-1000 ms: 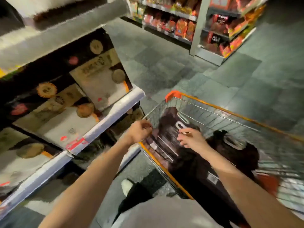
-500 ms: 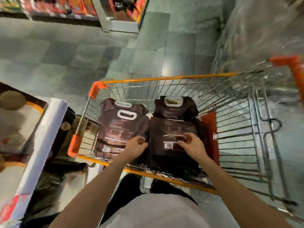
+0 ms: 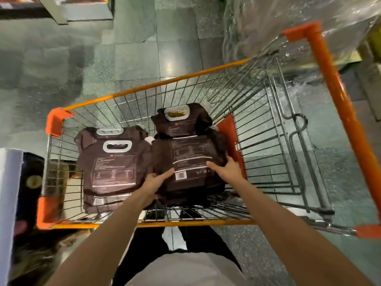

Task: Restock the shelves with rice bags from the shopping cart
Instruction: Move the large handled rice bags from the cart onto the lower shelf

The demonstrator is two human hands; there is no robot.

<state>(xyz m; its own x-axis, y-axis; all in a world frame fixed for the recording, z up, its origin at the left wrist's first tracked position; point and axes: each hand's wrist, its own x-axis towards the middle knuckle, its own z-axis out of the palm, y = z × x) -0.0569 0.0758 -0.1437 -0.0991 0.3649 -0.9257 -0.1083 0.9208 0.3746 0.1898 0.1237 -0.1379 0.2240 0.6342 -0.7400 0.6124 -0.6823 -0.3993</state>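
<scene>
View from above, down a person's bare forearms into a wire shopping cart [image 3: 144,89] with orange trim, standing on a grey tiled floor [image 3: 134,58]. At the far left, a white shelf edge [image 3: 9,193] runs just beside the cart. In the cart's left half lies a stack of dark brown rice bags [image 3: 112,170], back labels up, white carry handles at the far end. The left hand [image 3: 153,183] rests on the left edge of the top rice bag [image 3: 189,153] of the right-hand stack, its fingers [image 3: 168,174] straight and close together on the bag's face. The right hand [image 3: 228,169] lies on the same bag's right side, fingers spread apart and flat, thumb at the edge. Another bag [image 3: 181,122] pokes out beyond it. A red seat flap [image 3: 232,137] stands just right of that stack. The orange cart handle [image 3: 338,104] runs down the far right.
</scene>
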